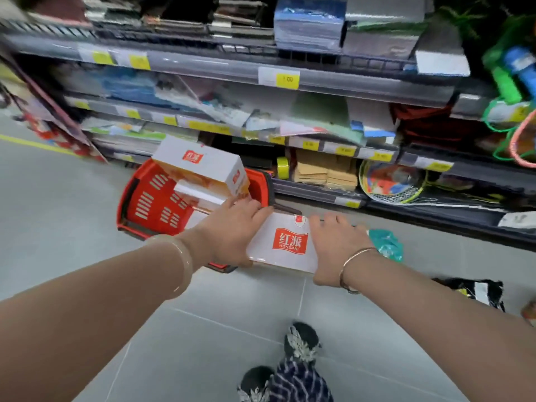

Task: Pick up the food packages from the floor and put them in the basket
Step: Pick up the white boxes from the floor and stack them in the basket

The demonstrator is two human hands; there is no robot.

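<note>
Hands grip one white box (pixel 285 245) by its ends: left hand (pixel 232 230), right hand (pixel 338 248). Red basket (pixel 150 204) just beside holds stacked boxes (pixel 203 169); shelf (pixel 319 195) behind.

I see both hands on a white box (pixel 285 245): left hand (pixel 232 230) grips one end, right hand (pixel 338 245) the other. Red basket (pixel 150 204) beside it holds more boxes (pixel 203 169).

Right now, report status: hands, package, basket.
Left hand and right hand grip the white box by its ends, beside the red basket. Two boxes already stacked inside, crowding it. Teal packet by the right hand.
</note>
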